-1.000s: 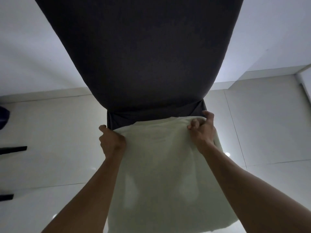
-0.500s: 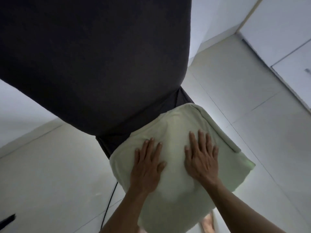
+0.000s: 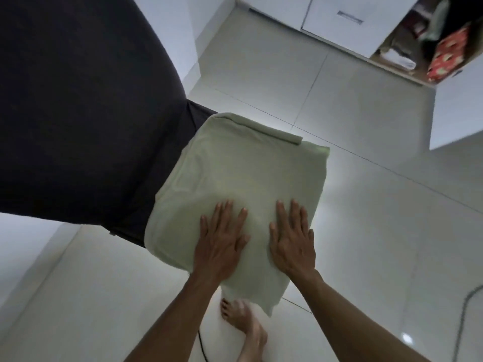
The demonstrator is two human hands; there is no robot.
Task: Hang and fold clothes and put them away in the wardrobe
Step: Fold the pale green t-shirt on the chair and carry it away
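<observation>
A pale green folded garment (image 3: 243,173) lies on the near end of a dark-covered ironing board (image 3: 86,108); its near edge hangs over the board's end. My left hand (image 3: 222,241) lies flat on the garment's near part, fingers straight and spread. My right hand (image 3: 292,239) presses flat beside it, a little to the right. Both palms are down on the cloth. At the top right stands the wardrobe (image 3: 407,40), one door open, with folded clothes and a red patterned item inside.
White tiled floor (image 3: 366,231) surrounds the board. A white open wardrobe door (image 3: 460,100) juts out at the right. My bare foot (image 3: 245,330) stands below the garment beside a thin black cable (image 3: 202,348). A grey cord (image 3: 467,309) curves at the lower right.
My hands let go of the garment's far edge after folding it over and now lie flat on it, sliding toward its near part. My view has swung right toward the wardrobe.
</observation>
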